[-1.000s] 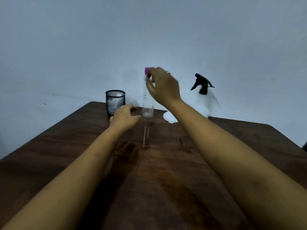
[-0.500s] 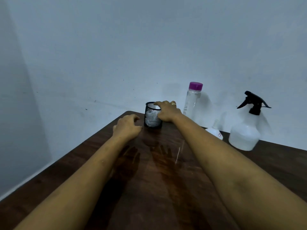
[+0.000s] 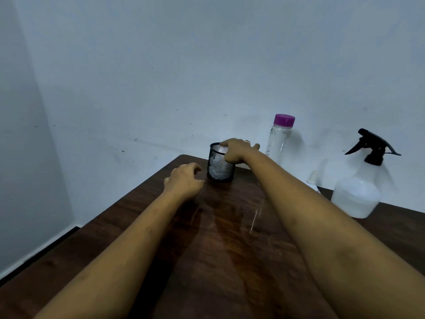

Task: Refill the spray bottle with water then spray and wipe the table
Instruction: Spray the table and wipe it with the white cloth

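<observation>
Off the water bottle (image 3: 278, 139) now, the right hand (image 3: 236, 150) curls over the mesh cup (image 3: 219, 169); whether it is pinching the white wad (image 3: 222, 148) inside, I cannot tell. The left hand (image 3: 184, 180) rests loose left of the cup. The spray bottle (image 3: 355, 196) stands well right of the cup; it is probably light, slick plastic, best gripped at the neck.

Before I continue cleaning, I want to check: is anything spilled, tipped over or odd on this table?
Nothing stands out. The water bottle, spray bottle and mesh cup stand upright on the table; the pale streak could be a reflection or water.
</observation>
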Demonstrator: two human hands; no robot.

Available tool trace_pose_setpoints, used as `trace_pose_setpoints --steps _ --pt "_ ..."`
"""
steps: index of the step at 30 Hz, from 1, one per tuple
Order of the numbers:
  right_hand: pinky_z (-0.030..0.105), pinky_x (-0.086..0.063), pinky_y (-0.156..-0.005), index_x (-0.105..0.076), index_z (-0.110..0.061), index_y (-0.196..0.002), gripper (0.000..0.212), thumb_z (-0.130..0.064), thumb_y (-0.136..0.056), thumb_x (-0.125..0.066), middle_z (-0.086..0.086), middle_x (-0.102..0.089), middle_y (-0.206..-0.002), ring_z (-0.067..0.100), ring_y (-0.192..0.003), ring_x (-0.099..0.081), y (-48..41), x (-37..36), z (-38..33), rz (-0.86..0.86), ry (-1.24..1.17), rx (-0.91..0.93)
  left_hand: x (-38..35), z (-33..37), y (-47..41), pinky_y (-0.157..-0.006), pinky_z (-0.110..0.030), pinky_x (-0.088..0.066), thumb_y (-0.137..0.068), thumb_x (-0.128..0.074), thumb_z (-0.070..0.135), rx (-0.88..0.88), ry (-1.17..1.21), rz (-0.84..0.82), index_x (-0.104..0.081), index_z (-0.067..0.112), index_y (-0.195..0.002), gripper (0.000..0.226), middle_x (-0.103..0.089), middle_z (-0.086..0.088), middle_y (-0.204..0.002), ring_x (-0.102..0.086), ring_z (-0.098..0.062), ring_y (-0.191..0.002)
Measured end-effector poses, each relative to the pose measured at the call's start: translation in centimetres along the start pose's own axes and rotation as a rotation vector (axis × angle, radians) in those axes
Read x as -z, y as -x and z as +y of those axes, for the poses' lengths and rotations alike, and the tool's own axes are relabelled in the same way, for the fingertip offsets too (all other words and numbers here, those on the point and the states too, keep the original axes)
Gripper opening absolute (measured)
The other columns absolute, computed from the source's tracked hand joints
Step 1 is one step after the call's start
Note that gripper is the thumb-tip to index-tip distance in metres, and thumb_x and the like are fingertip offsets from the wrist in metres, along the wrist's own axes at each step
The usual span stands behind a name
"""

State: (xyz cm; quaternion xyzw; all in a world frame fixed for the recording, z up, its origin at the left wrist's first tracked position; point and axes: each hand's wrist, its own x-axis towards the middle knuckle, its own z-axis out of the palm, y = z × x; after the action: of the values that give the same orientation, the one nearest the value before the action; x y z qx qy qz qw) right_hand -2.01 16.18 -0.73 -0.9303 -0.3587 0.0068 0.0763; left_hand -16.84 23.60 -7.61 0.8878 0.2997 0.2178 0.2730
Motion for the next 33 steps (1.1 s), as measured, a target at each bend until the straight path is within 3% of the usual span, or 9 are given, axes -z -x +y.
trace_pose_setpoints --steps 3,7,10,16,20,22,25,29,33 --pt "0.046 -0.021 -0.112 -0.049 -0.035 -0.135 0.058 -0.010 -0.082 -0.045 -0.005 -0.044 -0.146 0.023 -0.137 -0.036 0.7 1.2 0.4 0.242 -0.329 0.048 -0.1 0.2 0.2 -0.104 -0.047 -0.037 -0.084 -0.061 0.030 0.009 0.022 -0.001 -0.053 0.028 -0.123 0.040 -0.055 0.005 -0.129 -0.046 -0.021 -0.124" --pt "0.024 -0.039 -0.098 -0.066 -0.016 -0.116 0.037 -0.005 -0.084 -0.050 -0.001 -0.063 -0.126 0.010 -0.111 -0.055 2.8 2.9 0.4 0.556 -1.012 0.116 -0.1 1.4 0.6 -0.102 -0.048 -0.040 -0.080 -0.063 0.028 -0.018 0.098 0.034 -0.056 0.027 -0.119 0.040 -0.057 0.003 -0.126 -0.049 -0.022 -0.122" --pt "0.026 -0.046 -0.093 -0.069 -0.011 -0.104 0.021 -0.015 -0.083 -0.068 0.003 -0.068 -0.111 0.013 -0.107 -0.060 4.5 3.9 1.2 0.647 -1.264 0.161 0.0 2.8 1.3 -0.097 -0.046 -0.045 -0.081 -0.064 0.026 -0.082 0.272 0.118 -0.057 0.024 -0.115 0.035 -0.061 0.003 -0.114 -0.055 -0.022 -0.112" --pt "0.026 -0.051 -0.070 -0.067 -0.010 -0.109 0.025 -0.002 -0.086 -0.063 -0.001 -0.064 -0.095 0.013 -0.092 -0.060 9.1 6.0 4.3 0.408 -1.397 0.223 1.1 9.0 4.4 -0.083 -0.025 -0.044 -0.093 -0.052 0.036 -0.155 0.714 0.097 -0.045 0.022 -0.130 0.040 -0.057 0.002 -0.115 -0.054 -0.016 -0.105" --pt "0.039 -0.052 -0.088 -0.069 -0.017 -0.101 0.024 -0.002 -0.091 -0.052 0.003 -0.067 -0.104 0.024 -0.107 -0.062 13.0 6.1 6.7 0.331 -1.312 0.273 0.7 12.8 7.1 -0.079 -0.037 -0.052 -0.088 -0.055 0.046 -0.187 0.878 -0.047 -0.055 0.019 -0.115 0.038 -0.064 -0.001 -0.100 -0.062 -0.022 -0.097" --pt "0.039 -0.052 -0.088 -0.068 -0.016 -0.103 0.029 -0.001 -0.092 -0.046 0.003 -0.066 -0.110 0.025 -0.111 -0.061 15.0 6.1 8.0 0.345 -1.317 0.243 0.2 14.5 8.7 -0.078 -0.039 -0.054 -0.088 -0.061 0.035 -0.188 0.912 -0.035 -0.060 0.011 -0.110 0.032 -0.069 -0.006 -0.096 -0.066 -0.025 -0.091" --pt "0.040 -0.055 -0.080 -0.063 -0.013 -0.116 0.032 -0.003 -0.095 -0.040 0.006 -0.065 -0.110 0.024 -0.096 -0.065 18.1 6.4 10.1 0.306 -1.420 0.166 -0.5 16.4 10.6 -0.082 -0.038 -0.053 -0.089 -0.060 0.019 -0.116 0.969 -0.006 -0.060 0.009 -0.108 0.021 -0.069 -0.013 -0.104 -0.066 -0.027 -0.094" --pt "0.041 -0.056 -0.083 -0.050 -0.017 -0.124 0.033 -0.025 -0.093 -0.058 0.004 -0.061 -0.108 0.020 -0.094 -0.065 22.8 6.2 13.6 0.076 -1.460 0.057 -1.7 18.5 13.0 -0.085 -0.041 -0.055 -0.088 -0.060 0.018 -0.084 0.937 -0.050 -0.062 0.009 -0.105 0.019 -0.069 -0.015 -0.104 -0.066 -0.029 -0.096" --pt "0.036 -0.058 -0.080 -0.049 -0.020 -0.128 0.051 0.005 -0.085 -0.061 0.016 -0.060 -0.112 0.024 -0.094 -0.065 26.4 6.5 17.6 0.060 -1.333 -0.005 -3.7 20.9 15.6 -0.059 -0.032 -0.054 -0.090 -0.058 0.016 -0.160 0.777 -0.132 -0.056 0.013 -0.087 0.005 -0.066 -0.013 -0.087 -0.065 -0.026 -0.070"
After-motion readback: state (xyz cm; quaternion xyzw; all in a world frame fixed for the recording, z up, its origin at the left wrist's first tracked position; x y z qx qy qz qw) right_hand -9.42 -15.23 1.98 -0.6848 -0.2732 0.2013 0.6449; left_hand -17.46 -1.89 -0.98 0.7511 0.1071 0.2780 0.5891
